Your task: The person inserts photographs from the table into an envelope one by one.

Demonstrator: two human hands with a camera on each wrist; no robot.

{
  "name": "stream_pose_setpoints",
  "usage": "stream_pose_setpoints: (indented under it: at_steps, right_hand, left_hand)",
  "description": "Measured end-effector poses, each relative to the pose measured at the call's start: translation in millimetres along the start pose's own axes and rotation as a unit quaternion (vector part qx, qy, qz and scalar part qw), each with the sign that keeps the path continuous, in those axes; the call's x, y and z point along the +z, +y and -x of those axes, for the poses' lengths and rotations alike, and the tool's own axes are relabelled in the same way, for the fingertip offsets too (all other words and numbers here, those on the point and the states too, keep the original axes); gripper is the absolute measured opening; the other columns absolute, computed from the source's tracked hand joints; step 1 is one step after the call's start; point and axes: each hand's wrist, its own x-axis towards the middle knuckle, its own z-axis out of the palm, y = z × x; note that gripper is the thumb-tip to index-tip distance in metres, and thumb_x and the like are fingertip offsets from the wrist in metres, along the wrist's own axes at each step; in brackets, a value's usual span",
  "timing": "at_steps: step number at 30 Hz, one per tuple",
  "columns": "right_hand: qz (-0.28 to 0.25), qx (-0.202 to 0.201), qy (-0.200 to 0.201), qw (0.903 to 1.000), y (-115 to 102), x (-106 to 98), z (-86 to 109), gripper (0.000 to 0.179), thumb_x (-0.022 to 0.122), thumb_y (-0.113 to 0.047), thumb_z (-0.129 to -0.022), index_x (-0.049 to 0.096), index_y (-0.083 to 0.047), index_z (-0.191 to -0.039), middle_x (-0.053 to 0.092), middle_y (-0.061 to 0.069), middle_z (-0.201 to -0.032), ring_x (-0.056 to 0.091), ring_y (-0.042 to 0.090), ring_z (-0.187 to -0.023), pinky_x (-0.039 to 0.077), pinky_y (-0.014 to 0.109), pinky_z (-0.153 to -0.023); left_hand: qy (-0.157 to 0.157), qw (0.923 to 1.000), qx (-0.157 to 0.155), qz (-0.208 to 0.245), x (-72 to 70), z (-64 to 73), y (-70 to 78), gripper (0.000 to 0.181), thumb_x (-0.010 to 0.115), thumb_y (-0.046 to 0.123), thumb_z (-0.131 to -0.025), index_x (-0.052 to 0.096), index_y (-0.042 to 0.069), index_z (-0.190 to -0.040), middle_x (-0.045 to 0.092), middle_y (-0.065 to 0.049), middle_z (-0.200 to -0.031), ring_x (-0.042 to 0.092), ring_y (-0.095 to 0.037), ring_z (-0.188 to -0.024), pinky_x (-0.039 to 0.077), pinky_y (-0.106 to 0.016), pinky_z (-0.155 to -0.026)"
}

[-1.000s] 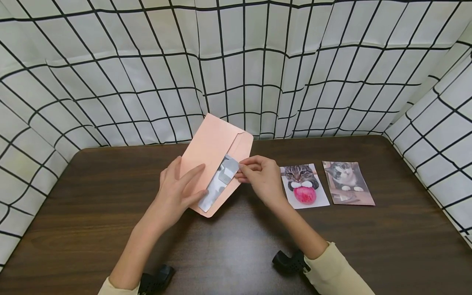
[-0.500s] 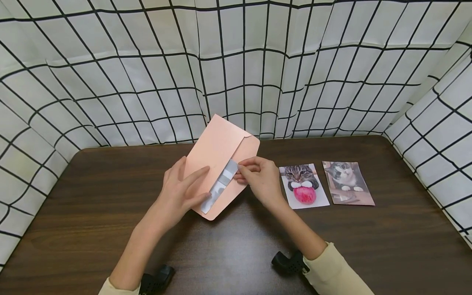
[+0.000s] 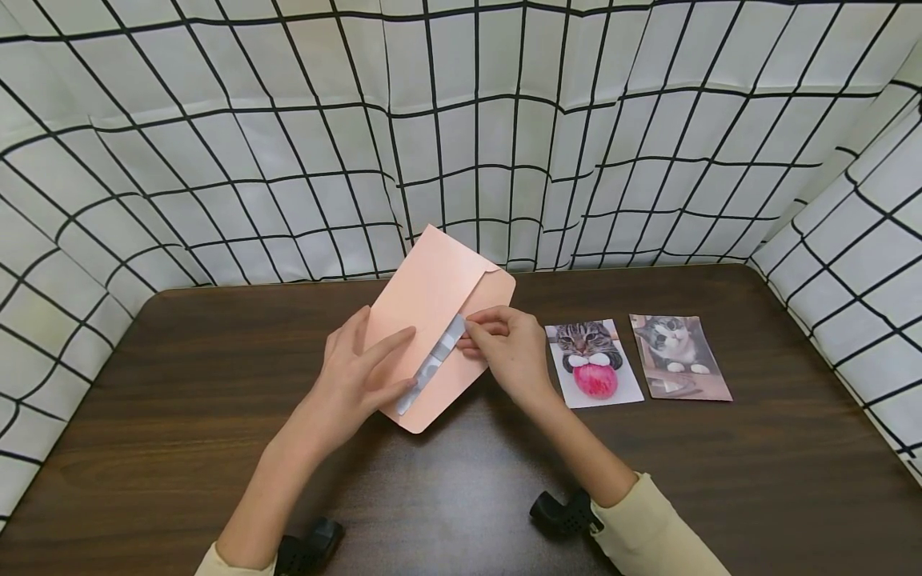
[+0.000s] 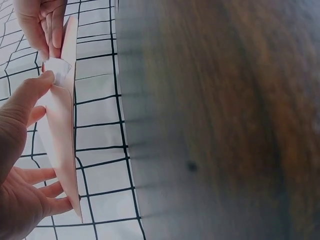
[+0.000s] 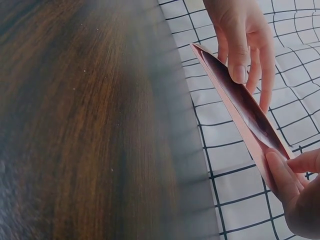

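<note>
A pink paper envelope (image 3: pixel 432 292) is tilted in front of me in the head view, its flap side facing right. My left hand (image 3: pixel 353 376) grips its left part, thumb near the opening and fingers on the front and behind. Out of the opening shows a narrow strip of a grey-and-white photo card (image 3: pixel 432 365); the rest of it is hidden inside. My right hand (image 3: pixel 510 346) pinches the card's edge near its upper end, other fingers against the flap. In the left wrist view the envelope (image 4: pixel 62 135) stands nearly edge-on, the white card (image 4: pixel 59 70) poking out between both hands.
Two cat photos lie on the brown table (image 3: pixel 180 400) at the right: one with a pink ball (image 3: pixel 595 364), another of a grey-and-white cat (image 3: pixel 679 358). A white curtain (image 3: pixel 461 136) with black grid lines hangs around the back and sides.
The photo card has gone deeper into the envelope, so less of it shows. The envelope and my left hand have shifted slightly right; my right hand has barely moved.
</note>
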Motion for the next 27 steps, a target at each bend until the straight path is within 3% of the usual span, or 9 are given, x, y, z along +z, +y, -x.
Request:
stream_pose_setpoints:
  at_steps: [10,20,27]
  right_hand:
    - [-0.015,0.005,0.012,0.9998,0.6,1.4,-1.8,0.012,0.069,0.006,-0.098,0.071,0.015,-0.104,0.076,0.03,-0.093,0.079,0.022,-0.075,0.062,0.027,-0.069]
    - [-0.05,0.016,0.018,0.9985,0.9,0.8,-2.8,0.013,0.068,0.006,-0.099,0.07,0.016,-0.107,0.076,0.029,-0.092,0.078,0.015,-0.073,0.062,0.026,-0.07]
    - [-0.044,0.009,0.018,0.9988,-0.5,1.6,-2.2,0.014,0.068,0.005,-0.099,0.07,0.016,-0.107,0.076,0.031,-0.093,0.08,0.02,-0.076,0.062,0.026,-0.07]
  left_hand:
    - [0.011,0.9997,0.022,-0.005,2.4,-0.7,1.8,0.054,0.085,0.014,-0.091,0.067,0.012,-0.142,0.026,-0.04,-0.161,0.027,-0.061,-0.145,0.037,-0.075,-0.108]
    - [0.019,0.9992,0.034,0.004,4.2,-0.1,3.0,0.055,0.086,0.013,-0.09,0.067,0.014,-0.142,0.027,-0.038,-0.161,0.028,-0.059,-0.145,0.037,-0.073,-0.109]
    - [0.019,0.9992,0.034,0.005,3.6,0.3,3.7,0.054,0.085,0.014,-0.091,0.067,0.014,-0.142,0.028,-0.037,-0.162,0.027,-0.058,-0.146,0.037,-0.073,-0.109]
